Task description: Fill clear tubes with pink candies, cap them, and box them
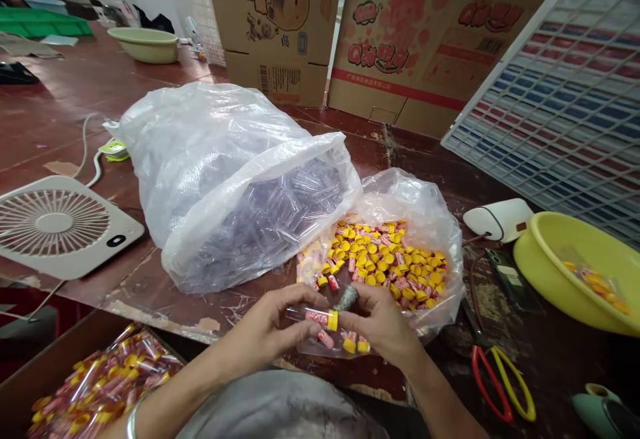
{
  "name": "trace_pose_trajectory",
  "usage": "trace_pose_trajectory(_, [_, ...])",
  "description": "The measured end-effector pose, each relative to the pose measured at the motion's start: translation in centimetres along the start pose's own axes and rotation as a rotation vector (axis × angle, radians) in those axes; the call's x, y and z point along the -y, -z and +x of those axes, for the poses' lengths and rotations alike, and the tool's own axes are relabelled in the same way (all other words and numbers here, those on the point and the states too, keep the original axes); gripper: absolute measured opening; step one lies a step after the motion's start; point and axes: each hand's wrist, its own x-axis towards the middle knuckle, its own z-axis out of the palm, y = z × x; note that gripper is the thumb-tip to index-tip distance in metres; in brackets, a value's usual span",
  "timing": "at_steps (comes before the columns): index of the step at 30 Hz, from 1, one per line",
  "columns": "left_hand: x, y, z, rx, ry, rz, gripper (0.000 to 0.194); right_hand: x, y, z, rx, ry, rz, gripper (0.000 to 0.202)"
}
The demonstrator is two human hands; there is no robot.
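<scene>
Clear plastic tube point(316, 317), capped yellow at its right end, lies level between both hands at the near edge of the table point(60, 112). Left hand point(267, 326) pinches the tube body with closed fingers; right hand point(383, 322) closes on the capped end, thumb and fingertips bunched there (a two-point grip like this keeps so small a piece from rolling). Just beyond the hands, a small open bag of yellow caps point(385, 259) lies with its mouth toward the person, so the caps sit within short reach. Left of it and farther back, a large bag of clear tubes point(235, 186) slumps on its side, mouth also facing near. Near left, below the table edge, a cardboard box of finished tubes point(100, 386). Far left on the table, a white fan point(57, 226). Right: a yellow basin point(560, 279) and scissors point(500, 379). Cardboard cartons point(400, 39) stand at the far side.
</scene>
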Motion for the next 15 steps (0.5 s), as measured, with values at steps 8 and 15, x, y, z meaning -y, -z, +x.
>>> trace_pose_trajectory(8, [2.5,-2.3,-0.4,-0.15,-0.078,0.19,0.02,-1.2,-1.5,0.7,0.045,-0.073,-0.007,0.035])
trace_pose_trajectory(15, [3.4,0.3,-2.7,0.011,0.077,0.545,0.016,-0.3,1.6,0.3,-0.166,0.031,-0.846,0.007])
